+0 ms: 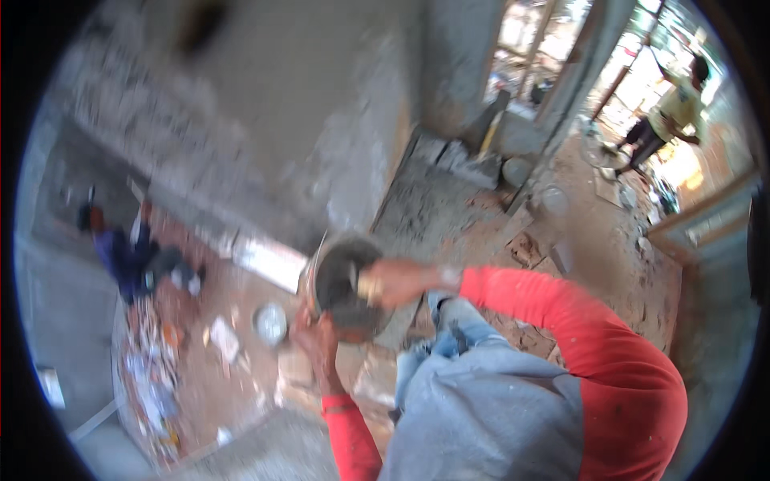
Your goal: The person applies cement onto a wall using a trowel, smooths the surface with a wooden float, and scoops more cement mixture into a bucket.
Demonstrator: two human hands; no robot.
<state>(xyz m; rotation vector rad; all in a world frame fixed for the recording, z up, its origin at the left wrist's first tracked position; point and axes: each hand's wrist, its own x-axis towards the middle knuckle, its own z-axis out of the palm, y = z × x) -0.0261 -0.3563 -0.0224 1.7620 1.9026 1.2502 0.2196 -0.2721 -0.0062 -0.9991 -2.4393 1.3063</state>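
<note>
A round metal pan (346, 289) of dark wet mortar is held at chest level over a rubble-strewn floor, its open mouth turned upward and tipped slightly toward the wearer; being round, it has no clear long axis. The pan is gripped from below and at its near rim by the left hand (317, 341), fingers clenched on the edge. The right hand (393, 282) is laid over the far-right rim, closed around a pale tool handle (369, 287) whose working end is sunk in the mortar; the blade itself cannot be made out.

The step in hand is judged to be the loading of mortar from the pan onto the tool. A steady pan and a scooping turn of the right wrist would be called for next.

Just beyond the left hand a small metal bowl (270, 323) is seen on the floor. Farther left lies a blue garment (128, 260). Well beyond the right hand, another person (670, 120) stands by the doorway.
</note>
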